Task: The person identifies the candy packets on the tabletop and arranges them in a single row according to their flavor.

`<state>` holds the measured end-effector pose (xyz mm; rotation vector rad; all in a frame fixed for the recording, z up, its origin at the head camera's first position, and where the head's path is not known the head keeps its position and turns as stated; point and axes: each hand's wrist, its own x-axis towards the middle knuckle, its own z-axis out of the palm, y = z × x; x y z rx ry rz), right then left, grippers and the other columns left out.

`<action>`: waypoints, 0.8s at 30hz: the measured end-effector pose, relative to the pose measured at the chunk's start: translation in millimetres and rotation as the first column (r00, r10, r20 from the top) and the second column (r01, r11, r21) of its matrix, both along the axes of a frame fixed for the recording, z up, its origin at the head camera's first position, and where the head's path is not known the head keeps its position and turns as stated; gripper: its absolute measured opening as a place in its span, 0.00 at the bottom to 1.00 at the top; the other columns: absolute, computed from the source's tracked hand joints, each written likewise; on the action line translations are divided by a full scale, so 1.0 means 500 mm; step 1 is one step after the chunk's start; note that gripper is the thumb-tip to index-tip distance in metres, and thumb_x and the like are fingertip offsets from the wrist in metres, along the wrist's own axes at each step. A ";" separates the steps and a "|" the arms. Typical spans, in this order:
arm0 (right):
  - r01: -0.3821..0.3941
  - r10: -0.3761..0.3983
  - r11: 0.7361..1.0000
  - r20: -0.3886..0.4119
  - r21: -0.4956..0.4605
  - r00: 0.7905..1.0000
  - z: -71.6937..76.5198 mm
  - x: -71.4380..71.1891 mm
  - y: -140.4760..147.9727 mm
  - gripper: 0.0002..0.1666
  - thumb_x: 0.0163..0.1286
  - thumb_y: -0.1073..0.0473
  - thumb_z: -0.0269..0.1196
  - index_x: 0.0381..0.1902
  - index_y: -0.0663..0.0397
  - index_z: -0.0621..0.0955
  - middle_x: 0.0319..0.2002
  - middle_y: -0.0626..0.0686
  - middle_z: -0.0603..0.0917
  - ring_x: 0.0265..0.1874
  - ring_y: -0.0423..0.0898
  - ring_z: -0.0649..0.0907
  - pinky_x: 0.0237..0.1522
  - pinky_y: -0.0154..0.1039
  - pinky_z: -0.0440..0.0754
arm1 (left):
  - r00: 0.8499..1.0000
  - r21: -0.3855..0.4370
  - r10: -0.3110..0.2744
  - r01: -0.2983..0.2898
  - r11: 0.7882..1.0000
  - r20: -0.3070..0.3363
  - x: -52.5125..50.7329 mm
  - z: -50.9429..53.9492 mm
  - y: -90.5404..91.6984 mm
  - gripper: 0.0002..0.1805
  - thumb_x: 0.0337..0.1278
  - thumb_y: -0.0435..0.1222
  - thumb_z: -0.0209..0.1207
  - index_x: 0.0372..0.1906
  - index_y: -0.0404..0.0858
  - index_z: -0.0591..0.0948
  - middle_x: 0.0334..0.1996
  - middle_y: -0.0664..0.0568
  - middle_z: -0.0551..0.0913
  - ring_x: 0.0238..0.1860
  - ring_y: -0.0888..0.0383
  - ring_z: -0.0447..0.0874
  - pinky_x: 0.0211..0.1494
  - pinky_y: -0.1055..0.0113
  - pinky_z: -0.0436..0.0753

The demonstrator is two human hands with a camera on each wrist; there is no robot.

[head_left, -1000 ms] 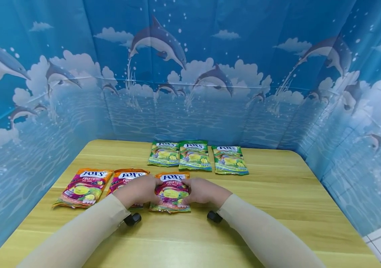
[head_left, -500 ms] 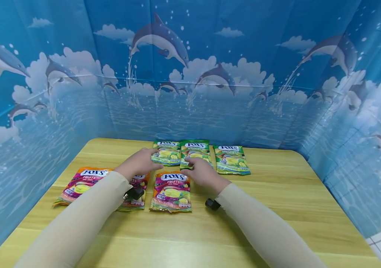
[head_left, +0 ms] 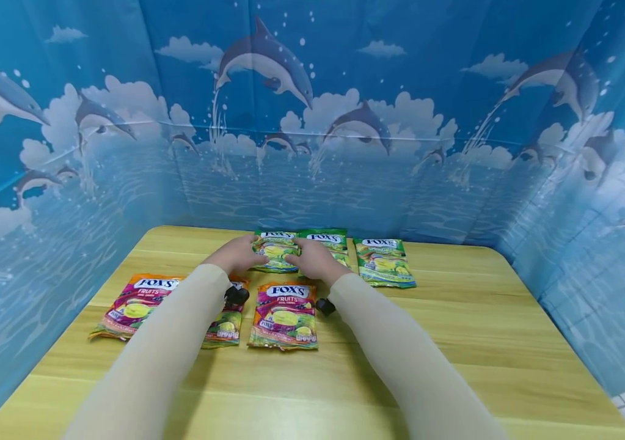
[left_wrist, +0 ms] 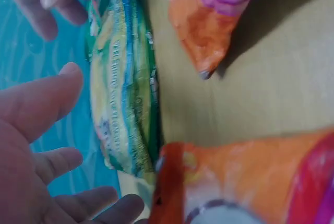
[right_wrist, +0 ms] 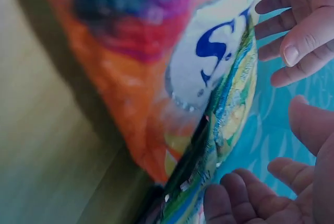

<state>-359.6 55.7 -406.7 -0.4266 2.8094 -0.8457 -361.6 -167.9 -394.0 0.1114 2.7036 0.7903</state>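
**Left hand (head_left: 234,253) and right hand (head_left: 314,260) on either side of a green FOX'S pack (head_left: 276,250)**

A blue curtain (head_left: 312,189) printed with dolphins, clouds and rippled water stands behind the wood-grain worktop (head_left: 510,342). Two cream sleeves (head_left: 164,354) reach forward over it.

In the front row lie three orange-and-magenta packs. The left pack (head_left: 136,308) and the right pack (head_left: 285,315) both read FOX'S on a white label, with FRUITS beneath; a smaller line below is too fine to read with certainty. The left sleeve covers the middle pack's (head_left: 224,327) brand.

Along the back edge is a row of three green packs, FOX'S on each, with SPRING beginning the line under the brand. The one between the hands is leftmost, just beside the central green pack (head_left: 336,241); the far-right green pack (head_left: 383,263) lies slightly apart. Small lettering along its edge in the left wrist view is illegible.

Each hand's grip is released: the wrist views show loosely spread fingers, none curled round anything. Whether the right fingertips touch the pack cannot be told.

Smallest are the black wrist devices (head_left: 237,296).
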 end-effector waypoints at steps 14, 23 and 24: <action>0.061 -0.066 0.991 0.043 0.123 0.997 -0.013 -0.025 -0.039 0.44 0.79 0.41 0.62 0.83 0.54 0.63 0.78 0.58 0.71 0.76 0.57 0.73 0.76 0.56 0.72 | 0.999 -0.058 -0.030 0.029 0.998 -0.017 -0.019 -0.016 0.021 0.49 0.72 0.56 0.62 0.86 0.41 0.55 0.83 0.41 0.61 0.80 0.40 0.65 0.80 0.40 0.67; 0.043 -0.048 0.997 0.084 0.068 0.995 -0.014 -0.029 -0.038 0.44 0.78 0.43 0.64 0.83 0.54 0.63 0.78 0.58 0.72 0.75 0.57 0.73 0.76 0.55 0.72 | 1.000 -0.037 -0.020 0.019 0.999 -0.012 -0.024 -0.026 0.020 0.42 0.75 0.49 0.61 0.84 0.38 0.59 0.82 0.41 0.62 0.80 0.40 0.64 0.80 0.41 0.67; 0.040 -0.045 0.998 0.092 0.058 0.995 -0.015 -0.029 -0.038 0.44 0.79 0.43 0.63 0.83 0.54 0.63 0.78 0.58 0.71 0.76 0.56 0.73 0.76 0.55 0.72 | 1.000 -0.030 -0.016 0.015 0.999 -0.010 -0.024 -0.028 0.020 0.42 0.75 0.48 0.62 0.84 0.39 0.59 0.82 0.41 0.62 0.80 0.40 0.64 0.80 0.41 0.67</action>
